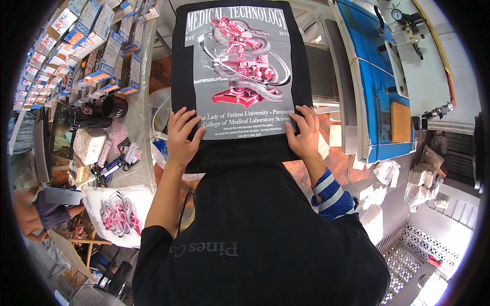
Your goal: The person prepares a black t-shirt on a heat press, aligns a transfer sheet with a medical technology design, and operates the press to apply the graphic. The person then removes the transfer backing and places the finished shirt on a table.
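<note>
In front of me a black cloth point(181, 66), perhaps a shirt, is spread flat over a rectangular board. On it lies a grey printed sheet point(204, 97) with a red microscope, a coiled snake and white lettering. My left hand point(182, 137) rests on the lower left of the cloth, its fingertips at the sheet's edge. At the lower right, my right hand point(305, 133) lies the same way, its thumb by the sheet's corner. Both hands have their fingers apart and grip nothing that I can see. Whether the sheet is loose or stuck down, I cannot tell.
Stacked cartons point(97, 43) fill the upper left, above a cluttered table. A white cloth point(115, 217) with a similar print hangs below them. To the right stands a blue-topped machine point(375, 112) with a pressure gauge point(397, 15). Another person point(43, 214) is at the far left.
</note>
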Demonstrator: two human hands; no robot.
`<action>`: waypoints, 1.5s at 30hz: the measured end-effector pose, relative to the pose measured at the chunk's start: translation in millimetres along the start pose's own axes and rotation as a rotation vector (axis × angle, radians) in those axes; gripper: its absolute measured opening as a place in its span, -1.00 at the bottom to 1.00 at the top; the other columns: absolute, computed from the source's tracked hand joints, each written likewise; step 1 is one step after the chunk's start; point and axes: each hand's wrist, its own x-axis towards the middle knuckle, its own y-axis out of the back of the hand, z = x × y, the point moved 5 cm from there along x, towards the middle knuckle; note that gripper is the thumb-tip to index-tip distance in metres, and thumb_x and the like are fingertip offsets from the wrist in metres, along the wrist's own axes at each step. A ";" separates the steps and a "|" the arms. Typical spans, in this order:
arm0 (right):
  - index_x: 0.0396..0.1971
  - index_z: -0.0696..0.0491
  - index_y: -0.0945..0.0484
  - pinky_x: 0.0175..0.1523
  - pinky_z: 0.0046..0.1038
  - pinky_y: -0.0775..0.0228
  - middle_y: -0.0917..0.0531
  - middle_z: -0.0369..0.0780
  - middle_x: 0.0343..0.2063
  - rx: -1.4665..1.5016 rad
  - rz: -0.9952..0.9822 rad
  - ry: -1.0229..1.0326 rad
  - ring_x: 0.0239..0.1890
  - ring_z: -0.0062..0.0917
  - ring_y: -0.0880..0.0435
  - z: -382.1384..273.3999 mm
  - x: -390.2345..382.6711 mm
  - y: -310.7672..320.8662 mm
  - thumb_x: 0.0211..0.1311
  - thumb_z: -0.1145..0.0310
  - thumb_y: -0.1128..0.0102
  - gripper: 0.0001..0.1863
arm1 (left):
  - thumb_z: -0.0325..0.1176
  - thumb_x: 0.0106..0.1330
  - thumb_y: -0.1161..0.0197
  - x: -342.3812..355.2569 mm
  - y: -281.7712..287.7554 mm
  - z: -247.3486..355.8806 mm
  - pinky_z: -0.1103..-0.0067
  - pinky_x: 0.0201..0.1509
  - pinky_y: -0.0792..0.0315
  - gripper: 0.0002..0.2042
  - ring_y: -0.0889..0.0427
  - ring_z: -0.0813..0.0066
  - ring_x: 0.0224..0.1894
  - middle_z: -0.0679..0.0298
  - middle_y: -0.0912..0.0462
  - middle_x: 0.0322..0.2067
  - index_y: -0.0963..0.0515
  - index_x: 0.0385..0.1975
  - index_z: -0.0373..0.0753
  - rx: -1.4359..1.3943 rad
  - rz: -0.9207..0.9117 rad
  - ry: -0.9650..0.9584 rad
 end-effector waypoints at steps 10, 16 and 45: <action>-0.04 0.09 -0.65 0.30 -0.15 -0.36 -0.61 -0.03 0.05 0.012 0.123 -0.121 0.15 -0.09 -0.56 18.8 2.7 8.6 0.18 0.42 -0.39 -0.68 | -0.36 0.32 -0.40 -2.1 8.6 -31.3 0.30 0.36 -0.38 -0.69 -0.58 0.18 0.23 0.09 -0.67 0.07 -0.65 0.02 -0.30 -0.168 0.194 0.325; 0.14 0.26 -0.55 0.13 -0.45 -0.49 -0.71 -0.09 0.01 0.844 -0.125 -1.163 -0.01 -0.45 -0.69 127.2 -16.6 -26.8 0.59 0.14 0.00 -0.53 | -0.29 0.49 -0.28 -23.7 -14.7 -125.9 0.56 -0.01 -0.55 -0.69 -0.72 0.49 -0.14 0.19 -0.75 -0.17 -0.60 0.03 -0.43 -1.164 -0.036 1.016; 0.13 0.22 -0.60 -0.05 -0.53 -0.54 -0.75 -0.25 -0.11 1.093 -0.101 -1.072 -0.17 -0.60 -0.70 129.3 -26.9 17.8 0.52 0.42 -0.12 -0.69 | -0.39 0.45 -0.31 -38.8 25.2 -150.9 0.69 -0.24 -0.38 -0.78 -0.54 0.71 -0.36 0.40 -0.69 -0.31 -0.64 -0.03 -0.39 -1.067 -0.087 0.869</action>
